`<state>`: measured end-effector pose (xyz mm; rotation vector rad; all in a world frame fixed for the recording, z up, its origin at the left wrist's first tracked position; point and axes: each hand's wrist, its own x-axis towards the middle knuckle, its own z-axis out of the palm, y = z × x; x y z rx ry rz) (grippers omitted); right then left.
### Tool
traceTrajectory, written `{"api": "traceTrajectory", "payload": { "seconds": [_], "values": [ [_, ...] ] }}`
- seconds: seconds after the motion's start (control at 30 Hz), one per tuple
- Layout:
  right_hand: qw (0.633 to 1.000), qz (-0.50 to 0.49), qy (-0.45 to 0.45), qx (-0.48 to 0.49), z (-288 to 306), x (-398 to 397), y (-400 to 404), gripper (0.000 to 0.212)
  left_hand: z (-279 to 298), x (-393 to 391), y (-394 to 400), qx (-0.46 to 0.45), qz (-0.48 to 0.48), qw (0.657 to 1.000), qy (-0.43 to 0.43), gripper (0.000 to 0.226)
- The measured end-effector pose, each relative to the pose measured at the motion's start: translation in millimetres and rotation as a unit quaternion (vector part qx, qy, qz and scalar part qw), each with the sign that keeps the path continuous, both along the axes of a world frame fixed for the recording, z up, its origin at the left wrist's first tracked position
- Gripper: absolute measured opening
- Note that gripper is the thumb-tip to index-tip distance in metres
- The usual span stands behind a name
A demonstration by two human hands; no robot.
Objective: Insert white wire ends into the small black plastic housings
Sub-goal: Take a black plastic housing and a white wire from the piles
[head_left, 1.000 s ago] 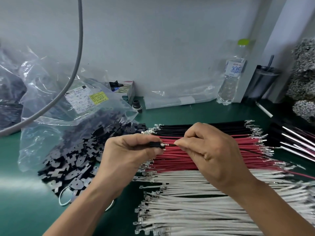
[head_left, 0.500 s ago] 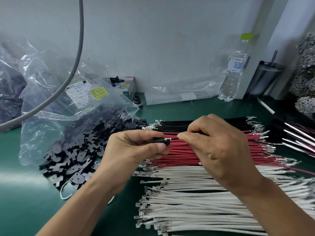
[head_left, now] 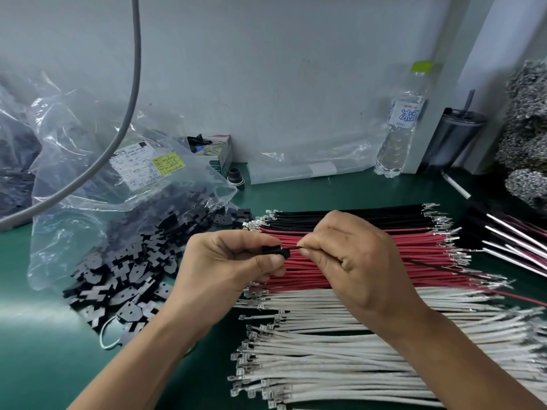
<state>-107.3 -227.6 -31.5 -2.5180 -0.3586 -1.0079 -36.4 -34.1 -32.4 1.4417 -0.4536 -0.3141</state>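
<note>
My left hand (head_left: 233, 264) pinches a small black plastic housing (head_left: 276, 250) between thumb and fingers above the wire rows. My right hand (head_left: 355, 261) pinches a thin dark wire (head_left: 296, 249) whose end sits in the housing's right side; the wire trails off to the right behind the hand. White wires (head_left: 355, 350) with metal terminals lie in rows on the green mat below both hands. Loose black housings (head_left: 127, 270) spill from a clear plastic bag (head_left: 88, 179) at the left.
Rows of red wires (head_left: 414, 247) and black wires (head_left: 355, 217) lie behind the white ones. A water bottle (head_left: 399, 128), a dark cup (head_left: 453, 137) and a small box (head_left: 219, 152) stand by the wall. A grey cable (head_left: 130, 99) hangs at the left.
The wire's metal terminal, visible between the hands a second ago, has gone into the housing. Both hands stay close together, with the right hand pushing left.
</note>
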Motion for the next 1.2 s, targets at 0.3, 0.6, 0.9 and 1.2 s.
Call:
{"api": "traceTrajectory", "payload": {
  "seconds": [0.3, 0.6, 0.9, 1.2],
  "values": [
    [0.998, -0.027, 0.038, -0.048, 13.1, -4.4, -12.0, 0.007, 2.0, -5.9, -4.5, 0.017, 0.006, 1.0, 0.008, 0.025],
    [0.961, -0.094, 0.223, -0.137, 20.9, -39.5, -45.5, 0.006, -4.3, -4.4, -6.9, 0.032, 0.06, 0.998, -0.012, 0.021],
    [0.952, -0.145, 0.229, -0.142, 7.1, -39.3, -46.9, 0.008, -2.9, -4.7, -6.4, 0.019, 0.033, 0.999, -0.03, 0.021],
    [0.974, -0.109, 0.138, -0.144, -2.9, -31.0, -42.6, 0.016, -0.8, 0.5, -1.9, 0.008, 0.042, 0.998, -0.037, 0.018]
  ]
}}
